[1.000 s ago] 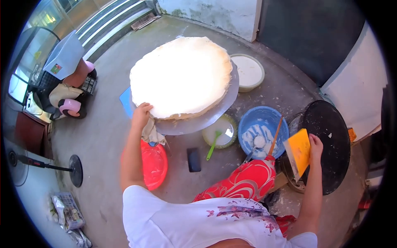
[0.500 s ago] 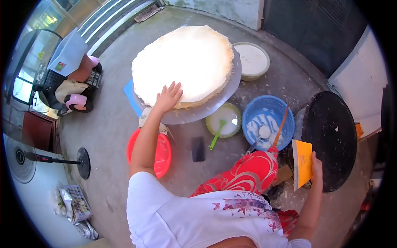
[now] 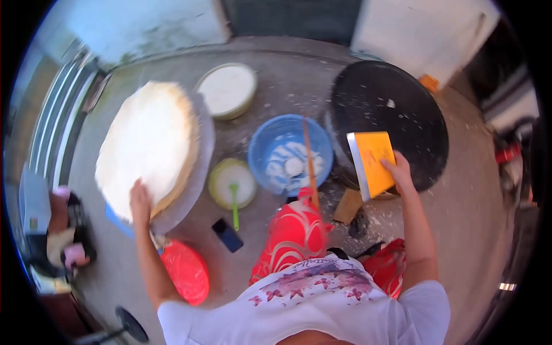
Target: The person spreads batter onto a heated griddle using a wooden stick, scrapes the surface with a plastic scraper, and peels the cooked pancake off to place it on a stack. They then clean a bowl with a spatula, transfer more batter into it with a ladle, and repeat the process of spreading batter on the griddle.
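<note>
Right fingers (image 3: 392, 167) grip a yellow scraper (image 3: 374, 154), my left hand (image 3: 140, 203) I can't judge open or closed, blue basin (image 3: 260, 145) between.

2 bare arms (image 3: 150, 253) wide apart, left fingers (image 3: 138, 192) extended, slightly blurred, right fingers (image 3: 391, 167) in a grip

Soft, bright daylight spreads over the floor (image 3: 471, 241), leaving only faint shadows. The top of the stack (image 3: 144, 144) looks nearly washed out. Motion blur softens the left hand (image 3: 140, 201) and griddle (image 3: 397, 95). The wide lens bends the steps (image 3: 54, 118); black corners round the view.
</note>
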`<state>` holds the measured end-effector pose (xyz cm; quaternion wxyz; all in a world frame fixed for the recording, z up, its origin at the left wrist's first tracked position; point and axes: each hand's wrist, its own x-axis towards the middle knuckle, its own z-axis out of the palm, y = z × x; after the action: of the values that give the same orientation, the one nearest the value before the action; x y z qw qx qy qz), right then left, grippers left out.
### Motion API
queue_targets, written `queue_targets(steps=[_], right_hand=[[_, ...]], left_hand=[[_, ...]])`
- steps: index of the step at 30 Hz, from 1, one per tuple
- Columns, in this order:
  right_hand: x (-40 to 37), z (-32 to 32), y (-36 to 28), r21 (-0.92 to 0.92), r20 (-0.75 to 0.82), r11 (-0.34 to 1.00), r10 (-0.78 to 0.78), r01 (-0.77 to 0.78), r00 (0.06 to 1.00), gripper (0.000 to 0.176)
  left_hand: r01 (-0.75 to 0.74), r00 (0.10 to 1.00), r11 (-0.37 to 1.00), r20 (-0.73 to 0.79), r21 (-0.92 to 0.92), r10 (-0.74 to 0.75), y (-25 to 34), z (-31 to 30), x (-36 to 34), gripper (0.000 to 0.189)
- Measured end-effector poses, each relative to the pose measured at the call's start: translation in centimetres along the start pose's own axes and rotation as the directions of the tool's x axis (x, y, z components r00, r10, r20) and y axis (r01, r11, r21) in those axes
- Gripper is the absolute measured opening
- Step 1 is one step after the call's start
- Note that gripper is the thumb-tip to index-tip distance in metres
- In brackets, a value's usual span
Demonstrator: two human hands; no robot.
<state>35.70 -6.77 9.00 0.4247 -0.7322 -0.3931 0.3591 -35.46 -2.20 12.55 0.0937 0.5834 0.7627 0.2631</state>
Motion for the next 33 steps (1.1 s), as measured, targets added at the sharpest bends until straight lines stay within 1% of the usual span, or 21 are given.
queue_targets(steps=[2,3,5,6,8,9,11,12,14,15,17,18,19,21,23,25,26,27,29,31,33], right_hand=[[2.7,-1.8,0.9,-0.069,-0.167,0.996,-0.066,0.055,0.984,0.031],[4.1,-2.9,1.1,-0.127,-0.242,0.990,-0.093,0.063,0.966,0.032],[5.9,-4.9,-0.3,-0.497,-0.381,0.868,-0.234,0.015,0.894,0.036],[7.0,-5.7,-1.0,-0.498,-0.391,0.867,-0.231,0.006,0.891,0.036],[9.0,-6.9,-2.4,-0.633,-0.441,0.768,-0.262,-0.091,0.858,0.038],[9.8,-7.2,-3.0,-0.633,-0.445,0.768,-0.259,-0.097,0.857,0.038],[11.4,-7.3,-3.9,-0.675,-0.461,0.709,-0.190,-0.203,0.867,0.037],[12.1,-7.3,-4.0,-0.675,-0.463,0.708,-0.188,-0.207,0.866,0.037],[13.5,-7.4,-3.9,-0.675,-0.487,0.688,-0.143,-0.267,0.862,0.041],[14.0,-7.5,-3.8,-0.676,-0.484,0.687,-0.141,-0.267,0.863,0.041],[14.5,-7.4,-3.5,-0.684,-0.470,0.675,-0.116,-0.277,0.875,0.041],[14.5,-7.3,-3.4,-0.685,-0.466,0.673,-0.112,-0.278,0.878,0.041],[13.9,-7.0,-3.9,-0.673,-0.442,0.689,-0.085,-0.267,0.893,0.039],[12.6,-6.4,-3.5,-0.664,-0.416,0.702,-0.058,-0.259,0.907,0.037],[10.6,-5.4,-2.3,-0.695,-0.295,0.718,-0.229,-0.043,0.928,0.040],[7.6,-3.3,-1.9,-0.625,-0.203,0.775,-0.282,0.098,0.938,0.041],[6.0,-2.2,-1.4,-0.585,-0.133,0.787,-0.329,0.194,0.935,0.041],[3.9,-0.9,-2.1,-0.562,-0.065,0.802,-0.287,0.202,0.956,0.042],[0.9,1.3,-1.3,-0.534,0.054,0.797,-0.303,0.284,0.952,0.046],[-2.2,2.4,-3.6,-0.472,0.081,0.854,-0.205,0.219,0.975,0.046],[-3.8,2.4,-3.6,-0.424,0.078,0.890,-0.148,0.167,0.986,0.047]], left_hand=[[-0.152,0.963,0.985,-0.211,0.077,0.165,3.9,-0.3,-1.6,0.032],[-0.178,0.963,0.982,-0.192,0.065,0.187,6.1,-0.3,-2.4,0.032],[-0.348,0.911,0.936,-0.214,0.056,0.352,9.9,0.3,-4.3,0.030],[-0.356,0.910,0.933,-0.209,0.050,0.359,11.3,1.3,-5.3,0.030],[-0.438,0.897,0.893,-0.109,-0.100,0.428,13.7,2.9,-7.0,0.029],[-0.441,0.896,0.892,-0.105,-0.103,0.431,14.5,3.9,-7.8,0.029],[-0.467,0.877,0.868,0.041,-0.170,0.480,16.0,6.0,-9.2,0.028],[-0.468,0.875,0.867,0.044,-0.171,0.482,17.0,7.2,-9.7,0.028],[-0.338,0.885,0.860,0.182,-0.382,0.429,19.0,9.7,-10.5,0.028],[-0.336,0.886,0.862,0.184,-0.381,0.426,19.6,11.2,-10.8,0.028],[-0.182,0.861,0.805,0.303,-0.565,0.408,20.8,14.4,-11.1,0.027],[0.105,0.856,0.701,0.422,-0.705,0.297,22.0,15.9,-11.3,0.031],[0.384,0.806,0.522,0.552,-0.762,0.213,23.4,17.5,-11.4,0.034],[0.684,0.670,0.219,0.718,-0.696,0.189,25.2,20.9,-10.9,0.043],[0.857,0.508,-0.038,0.832,-0.513,0.222,27.0,25.2,-10.1,0.047],[0.933,0.313,-0.271,0.908,-0.239,0.277,29.8,28.7,-9.5,0.048],[0.946,0.255,-0.275,0.915,-0.169,0.313,31.0,30.2,-9.5,0.047],[0.955,0.199,-0.278,0.916,-0.101,0.350,32.1,31.7,-9.5,0.046],[0.953,0.175,-0.297,0.914,-0.063,0.366,33.6,34.8,-9.9,0.043],[0.950,0.147,-0.312,0.909,-0.020,0.390,33.9,35.6,-9.8,0.041],[0.972,0.102,-0.233,0.923,-0.014,0.370,33.8,35.4,-9.8,0.027]])
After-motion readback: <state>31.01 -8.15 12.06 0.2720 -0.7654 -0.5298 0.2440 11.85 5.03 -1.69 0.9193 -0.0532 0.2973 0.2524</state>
